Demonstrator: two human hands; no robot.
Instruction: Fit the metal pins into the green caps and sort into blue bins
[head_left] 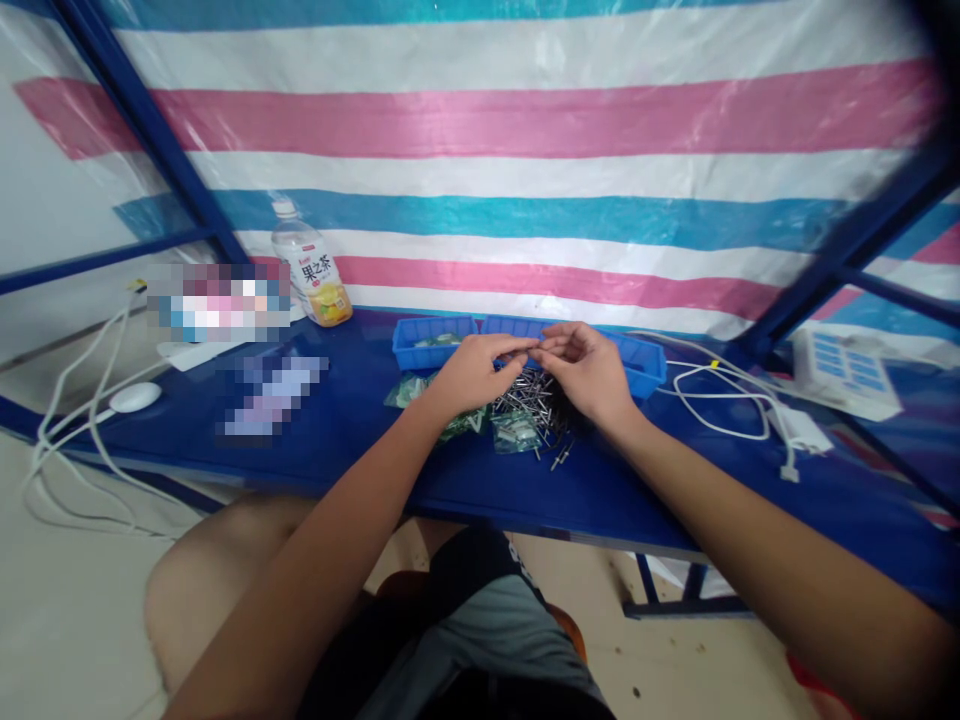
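My left hand (482, 370) and my right hand (589, 372) meet at their fingertips above a pile of thin metal pins, perhaps rivets (529, 395), on the blue table. Both are closed in a pinch, and whatever lies between the fingers is too small to make out. In front of the pile lies a small clear plastic bag (516, 432) with pale pieces inside. More small clear bags (409, 390) spread beside and under my left wrist. Behind my hands stand a blue bin (405, 352) on the left and another blue bin (646, 368), partly covered by my right hand.
A drink bottle (319, 275) stands at the back left, near a white mouse (135, 397) and blurred items. White cables and an adapter (801, 428) lie to the right, before a white power strip (847, 375). Blue frame posts and a striped sheet enclose the back.
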